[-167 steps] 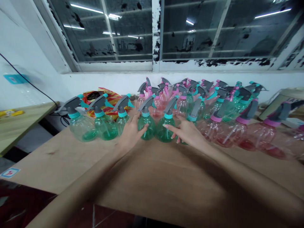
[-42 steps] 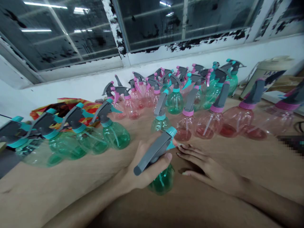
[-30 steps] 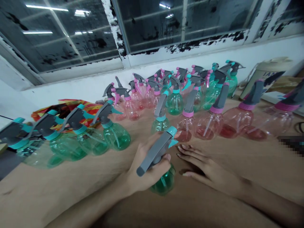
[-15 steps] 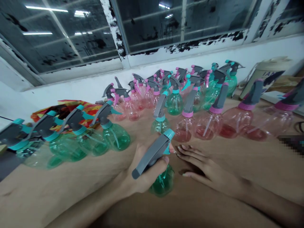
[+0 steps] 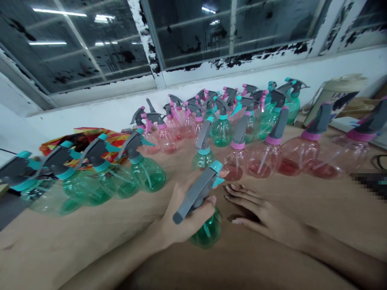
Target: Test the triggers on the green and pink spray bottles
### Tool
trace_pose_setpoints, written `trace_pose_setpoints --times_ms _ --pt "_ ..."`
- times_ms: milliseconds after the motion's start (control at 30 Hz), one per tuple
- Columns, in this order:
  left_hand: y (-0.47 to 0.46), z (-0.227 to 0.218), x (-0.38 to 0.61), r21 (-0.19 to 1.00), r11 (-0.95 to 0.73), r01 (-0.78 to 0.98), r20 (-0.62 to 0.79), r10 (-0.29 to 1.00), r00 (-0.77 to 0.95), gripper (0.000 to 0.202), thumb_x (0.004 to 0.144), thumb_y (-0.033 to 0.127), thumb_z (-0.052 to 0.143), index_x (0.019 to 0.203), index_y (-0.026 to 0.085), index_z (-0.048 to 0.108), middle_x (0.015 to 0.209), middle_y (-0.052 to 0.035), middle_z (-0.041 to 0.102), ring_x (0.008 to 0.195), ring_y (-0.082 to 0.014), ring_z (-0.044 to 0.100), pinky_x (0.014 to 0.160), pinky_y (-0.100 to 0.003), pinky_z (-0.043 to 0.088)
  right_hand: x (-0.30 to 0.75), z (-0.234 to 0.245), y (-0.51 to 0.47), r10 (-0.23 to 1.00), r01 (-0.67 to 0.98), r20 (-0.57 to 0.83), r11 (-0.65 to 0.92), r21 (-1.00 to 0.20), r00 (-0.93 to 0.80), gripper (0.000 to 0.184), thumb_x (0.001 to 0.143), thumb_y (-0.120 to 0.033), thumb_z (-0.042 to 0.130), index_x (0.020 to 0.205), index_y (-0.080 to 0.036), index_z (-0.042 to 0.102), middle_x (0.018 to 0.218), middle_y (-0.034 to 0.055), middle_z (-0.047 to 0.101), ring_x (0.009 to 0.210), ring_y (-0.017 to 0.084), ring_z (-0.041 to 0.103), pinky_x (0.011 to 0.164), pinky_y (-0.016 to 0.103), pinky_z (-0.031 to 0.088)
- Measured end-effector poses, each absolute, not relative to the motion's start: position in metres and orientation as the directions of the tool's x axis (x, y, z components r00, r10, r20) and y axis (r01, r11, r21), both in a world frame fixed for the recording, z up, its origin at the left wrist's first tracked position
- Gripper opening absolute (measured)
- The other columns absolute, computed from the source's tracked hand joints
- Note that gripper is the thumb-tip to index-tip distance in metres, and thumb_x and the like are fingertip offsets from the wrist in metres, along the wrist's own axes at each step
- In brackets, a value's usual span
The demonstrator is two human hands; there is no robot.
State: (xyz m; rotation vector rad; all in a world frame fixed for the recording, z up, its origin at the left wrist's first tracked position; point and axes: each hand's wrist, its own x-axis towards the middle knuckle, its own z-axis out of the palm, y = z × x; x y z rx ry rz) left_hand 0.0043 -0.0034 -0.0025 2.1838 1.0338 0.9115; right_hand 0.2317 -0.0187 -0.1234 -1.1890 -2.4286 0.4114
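In front of me stands a green spray bottle [image 5: 207, 230] with a grey and turquoise spray head. My left hand [image 5: 189, 209] is wrapped round its neck, just under the head. Green liquid lies in its lower part, and the fingers hide the collar. My right hand [image 5: 263, 215] rests palm down on the table [image 5: 260, 262], fingers stretched out, a little right of the bottle and apart from it. Just beyond my left hand is another green spray bottle [image 5: 203, 157], partly covered. A pink spray bottle [image 5: 234, 163] stands beyond my right fingertips.
Several green spray bottles [image 5: 148, 173] line the left side. More pink ones [image 5: 299, 155] run along the right, and a mixed group [image 5: 222, 131] stands by the wall. A red and yellow bag [image 5: 87, 133], a beige jug [image 5: 338, 96] and a blurred dark object [image 5: 370, 183] are also around.
The spray head in my left hand has shifted slightly right and turned a little. My right hand stays flat in the same place.
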Motion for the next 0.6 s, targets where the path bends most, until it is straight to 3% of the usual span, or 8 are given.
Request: trace_pose_setpoints --times_ms 400,500,600 --pt "-0.0034 -0.005 0.003 0.716 -0.551 0.429 0.351 0.815 0.462 0.008 0.072 0.021 0.048 0.075 0.022 0.055 0.067 0.0012 0.056 0.059 -0.0152 0.053 0.059 -0.029 0.05 0.2321 -0.124 -0.0192 0.812 0.669 0.218 0.572 -0.474 -0.541 0.056 0.089 -0.048 0.05 0.139 -0.029 0.039 0.147 0.0007 0.038 0.136 0.022 0.032 0.111 0.044 0.03" --pt "-0.0037 -0.0023 0.0019 0.729 -0.538 0.423 0.335 0.819 0.465 0.005 0.073 0.023 0.049 0.069 0.023 0.051 0.064 0.0018 0.053 0.056 -0.0145 0.051 0.057 -0.028 0.049 0.2324 -0.1251 -0.0191 0.813 0.676 0.208 0.571 -0.466 -0.543 0.056 0.089 -0.049 0.05 0.139 -0.029 0.039 0.148 0.0001 0.037 0.136 0.021 0.031 0.112 0.044 0.029" --pt "-0.005 0.0024 -0.0004 0.756 -0.52 0.398 0.292 0.812 0.506 0.005 0.075 0.024 0.049 0.075 0.023 0.053 0.059 0.0038 0.049 0.051 -0.0133 0.046 0.052 -0.026 0.046 0.2325 -0.1271 -0.0187 0.816 0.676 0.21 0.567 -0.47 -0.538 0.056 0.088 -0.049 0.05 0.139 -0.029 0.039 0.147 -0.0004 0.038 0.136 0.021 0.031 0.112 0.044 0.029"
